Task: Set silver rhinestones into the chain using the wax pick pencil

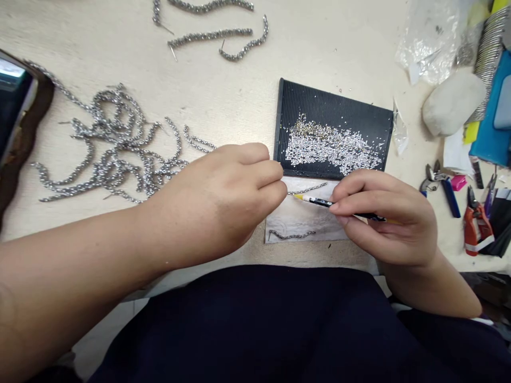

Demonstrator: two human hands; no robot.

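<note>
My left hand (223,199) is closed, its fingertips pinching the end of a thin wavy rhinestone strip (309,189) that lies on a pale work mat (303,218). My right hand (383,215) is closed around a black pen-like pick-up tool (319,201) whose yellow tip points at that strip. Just beyond stands a black ribbed tray (335,103) holding a heap of small silver rhinestones (327,146). A second wavy strip (293,234) lies on the mat's near edge.
A pile of finished silver wavy strips (115,149) covers the table's left, with more strips (215,37) at the top. Pliers and cutters (475,221) lie at the right, near a white lump (453,103) and plastic bags (431,37). A dark object (16,106) sits at the left edge.
</note>
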